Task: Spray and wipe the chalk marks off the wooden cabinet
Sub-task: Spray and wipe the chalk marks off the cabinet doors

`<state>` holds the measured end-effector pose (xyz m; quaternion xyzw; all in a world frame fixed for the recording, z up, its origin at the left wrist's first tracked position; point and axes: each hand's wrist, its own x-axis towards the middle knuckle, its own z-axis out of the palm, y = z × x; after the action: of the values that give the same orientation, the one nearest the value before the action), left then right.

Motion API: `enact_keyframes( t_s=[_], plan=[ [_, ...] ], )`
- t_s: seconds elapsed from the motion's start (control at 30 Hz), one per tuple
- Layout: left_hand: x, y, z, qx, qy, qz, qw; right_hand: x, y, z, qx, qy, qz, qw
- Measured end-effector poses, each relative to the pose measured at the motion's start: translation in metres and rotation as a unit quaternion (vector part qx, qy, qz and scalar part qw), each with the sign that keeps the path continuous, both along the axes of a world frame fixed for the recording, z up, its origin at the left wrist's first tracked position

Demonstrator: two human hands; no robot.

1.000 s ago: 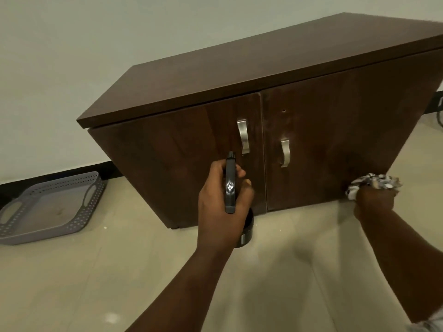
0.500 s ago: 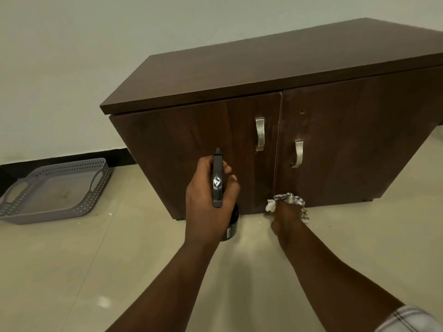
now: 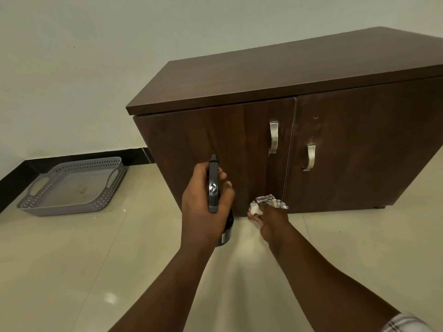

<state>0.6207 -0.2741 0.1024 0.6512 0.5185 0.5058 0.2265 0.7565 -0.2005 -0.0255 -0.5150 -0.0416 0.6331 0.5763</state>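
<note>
Cabinet [image 3: 239, 144]: two doors, two handles; one cloth [image 3: 266, 204].

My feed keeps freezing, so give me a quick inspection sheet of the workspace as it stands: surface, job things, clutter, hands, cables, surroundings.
Surface: cabinet, dark wood, both doors shut; faint pale smudges near the right handle; no clear chalk marks seen elsewhere.
Job's things: spray bottle, dark, nozzle towards the left door; cloth, crumpled, at the left door's bottom edge.
Clutter: grey tray on the floor left of the cabinet.
Hands: left hand grips the bottle; right hand holds the cloth low against the cabinet.
Cables: nothing seen.
Surroundings: pale tiled floor, plain wall with a black skirting.
</note>
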Motion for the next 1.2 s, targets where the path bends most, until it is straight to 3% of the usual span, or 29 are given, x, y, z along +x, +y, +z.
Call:
enact_keyframes(
  t_s=[0.13, 0.2, 0.37, 0.43, 0.5, 0.57, 0.67, 0.77, 0.9, 0.93, 0.97, 1.07, 1.2],
  plan=[
    [0.001, 0.001, 0.0, 0.002, -0.002, 0.013, 1.0, -0.021, -0.014, 0.029, 0.081, 0.003, 0.102, 0.992],
    [0.002, 0.003, 0.003, 0.007, -0.006, 0.017, 1.0, -0.02, -0.023, 0.037, 0.095, -0.082, 0.149, 0.981],
    [0.005, 0.009, 0.012, 0.02, -0.017, 0.024, 0.999, -0.008, -0.027, 0.049, 0.116, -0.3, 0.113, 0.94],
    [0.006, 0.009, 0.015, 0.019, -0.027, 0.027, 0.999, -0.002, -0.025, 0.055, 0.082, -0.259, 0.049, 0.961],
    [0.008, 0.008, 0.017, 0.017, -0.034, 0.024, 0.999, 0.005, -0.017, 0.065, 0.05, -0.131, -0.017, 0.99],
    [0.011, 0.008, 0.02, 0.018, -0.035, 0.024, 0.999, 0.013, -0.011, 0.078, 0.045, -0.074, -0.039, 0.995],
    [0.015, 0.01, 0.029, 0.031, -0.047, 0.025, 0.998, 0.025, -0.01, 0.101, 0.021, -0.202, -0.049, 0.978],
    [0.019, 0.01, 0.035, 0.033, -0.056, 0.017, 0.998, 0.043, -0.009, 0.132, 0.014, -0.38, -0.041, 0.924],
    [0.027, 0.009, 0.038, 0.03, -0.062, 0.004, 0.998, 0.063, -0.009, 0.189, 0.059, -0.425, -0.002, 0.903],
    [0.029, 0.008, 0.038, 0.028, -0.064, 0.003, 0.998, 0.066, -0.013, 0.201, 0.078, -0.459, -0.002, 0.885],
    [0.031, 0.008, 0.039, 0.029, -0.065, 0.003, 0.997, 0.067, -0.017, 0.21, 0.096, -0.53, -0.005, 0.842],
    [0.034, 0.008, 0.041, 0.039, -0.059, 0.0, 0.997, 0.073, -0.034, 0.214, 0.148, -0.753, -0.038, 0.64],
    [0.036, 0.008, 0.042, 0.045, -0.06, -0.006, 0.997, 0.083, -0.036, 0.183, 0.197, -0.86, -0.07, 0.466]
  ],
)
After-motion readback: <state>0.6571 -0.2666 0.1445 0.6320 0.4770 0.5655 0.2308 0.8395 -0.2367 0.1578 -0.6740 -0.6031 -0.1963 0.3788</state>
